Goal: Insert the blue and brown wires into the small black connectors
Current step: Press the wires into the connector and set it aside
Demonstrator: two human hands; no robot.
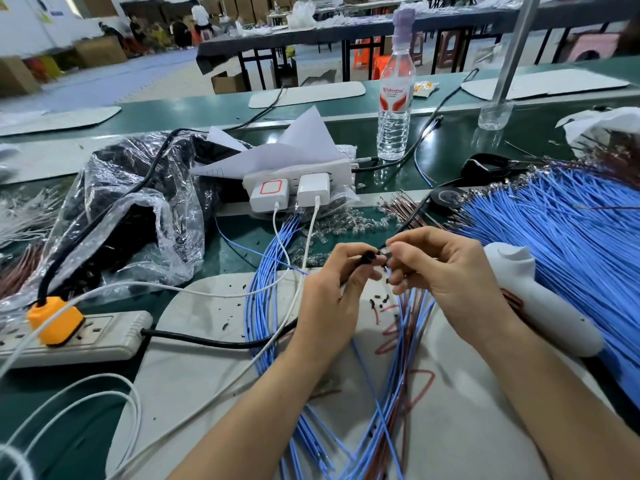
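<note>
My left hand (332,292) pinches a small black connector (370,257) between thumb and fingertips above the pale work mat (207,341). My right hand (446,268) faces it, its fingertips pinching a wire end right at the connector; the wire's colour there is hidden by my fingers. A bundle of blue and brown wires (405,327) hangs down from under my hands across the mat. A big fan of loose blue wires (561,237) lies to the right, with brown wires (401,206) at its far edge.
A white tool (540,299) lies right of my right hand. A power strip (104,336) with an orange plug sits at left, white chargers (294,188) and a water bottle (394,98) behind, a plastic bag (131,209) at left. Small clear parts (346,226) are scattered ahead.
</note>
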